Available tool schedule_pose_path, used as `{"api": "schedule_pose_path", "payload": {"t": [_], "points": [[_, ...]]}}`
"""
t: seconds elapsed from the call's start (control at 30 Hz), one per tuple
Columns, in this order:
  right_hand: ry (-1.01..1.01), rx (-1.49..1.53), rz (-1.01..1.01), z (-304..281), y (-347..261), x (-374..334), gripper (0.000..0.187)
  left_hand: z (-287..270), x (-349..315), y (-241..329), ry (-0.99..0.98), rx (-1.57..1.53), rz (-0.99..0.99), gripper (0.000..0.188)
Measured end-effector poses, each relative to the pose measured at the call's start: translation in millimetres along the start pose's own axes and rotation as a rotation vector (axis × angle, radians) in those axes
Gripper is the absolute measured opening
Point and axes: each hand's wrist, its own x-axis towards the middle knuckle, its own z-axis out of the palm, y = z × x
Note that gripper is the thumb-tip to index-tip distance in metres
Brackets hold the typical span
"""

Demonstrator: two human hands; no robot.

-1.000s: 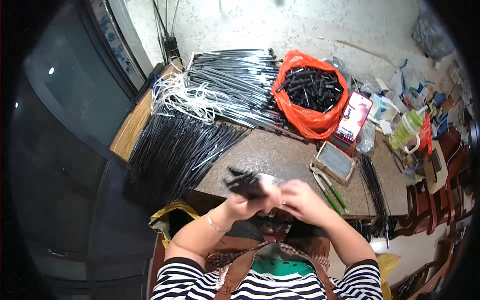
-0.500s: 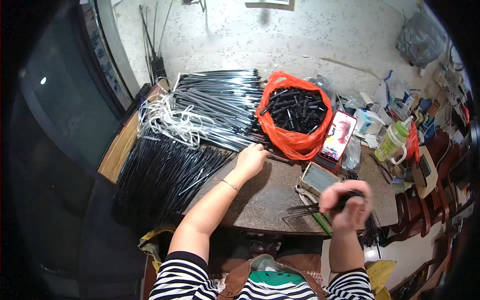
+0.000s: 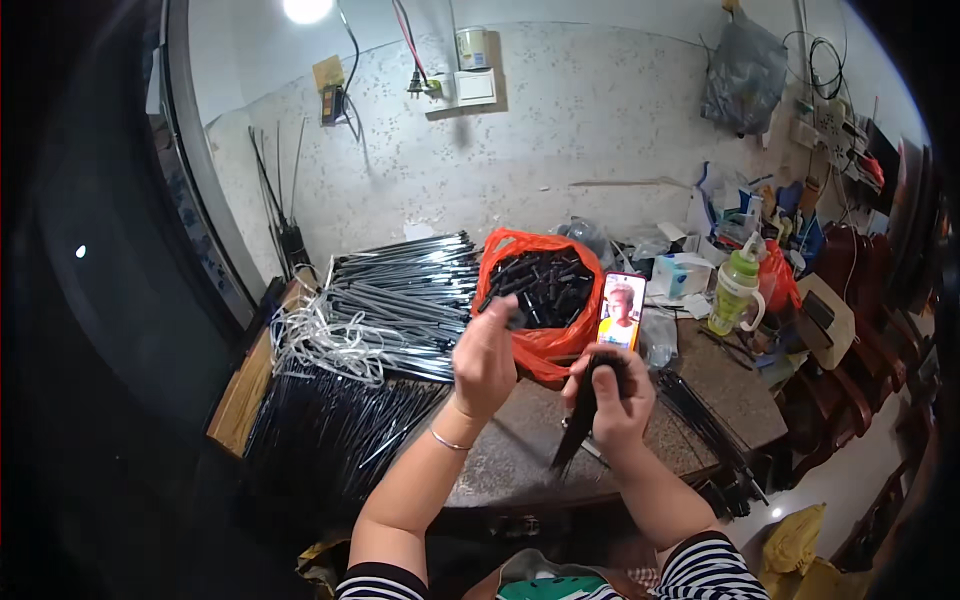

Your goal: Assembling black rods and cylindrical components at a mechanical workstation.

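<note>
My right hand (image 3: 620, 405) is closed round a bundle of thin black rods (image 3: 577, 425), which slants down over the table's front. My left hand (image 3: 485, 365) is raised before an orange plastic bag (image 3: 548, 358), its fingers drawn together and pointing up. A small dark patch shows at its fingertips; whether it is a held piece or the bag's contents behind I cannot make out. Inside the bag lie many short black tubular pieces (image 3: 545, 285). Behind my right hand a phone (image 3: 621, 308) with a lit screen stands upright.
Silvery-grey rods (image 3: 400, 300) lie at the left, with tangled white strips (image 3: 330, 340) on them. Thin black rods (image 3: 350, 425) spread in front. Another black rod bundle (image 3: 705, 415) overhangs the table's (image 3: 505, 470) right edge. A green-lidded bottle (image 3: 735, 290) stands near right-hand clutter.
The view has tilted up, showing more wall. My left hand has lifted from the rods' ends to before the bag. My right hand has moved inward with its bundle, which now points downward.
</note>
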Motion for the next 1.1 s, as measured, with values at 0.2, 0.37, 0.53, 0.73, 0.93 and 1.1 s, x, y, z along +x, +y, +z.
{"api": "schedule_pose_path", "payload": {"t": [0.2,0.37,0.53,0.73,0.93,1.1], "points": [[-0.015,0.053,-0.088,4.7,-34.2,-20.6,0.024,-68.5,62.1,70.8,0.014,-0.697,-0.379,0.041],[-0.015,0.006,0.03,15.8,-50.2,-51.3,0.029,-84.6,36.5,115.9,0.088,-1.34,-0.976,0.035],[-0.091,-0.076,0.137,28.9,-70.3,-71.8,0.043,-92.7,23.4,144.4,0.106,-1.246,-1.13,0.034],[-0.035,-0.392,0.105,33.4,-51.5,-87.7,0.036,-86.2,13.7,141.7,0.31,-0.836,-0.963,0.028],[-0.047,-0.137,0.263,37.9,-49.7,-89.9,0.034,-91.5,1.2,140.2,0.217,-1.047,-1.008,0.036],[-0.024,-0.053,0.325,35.5,-45.3,-80.8,0.032,-89.7,-4.3,144.8,0.27,-1.175,-1.139,0.037]]}}
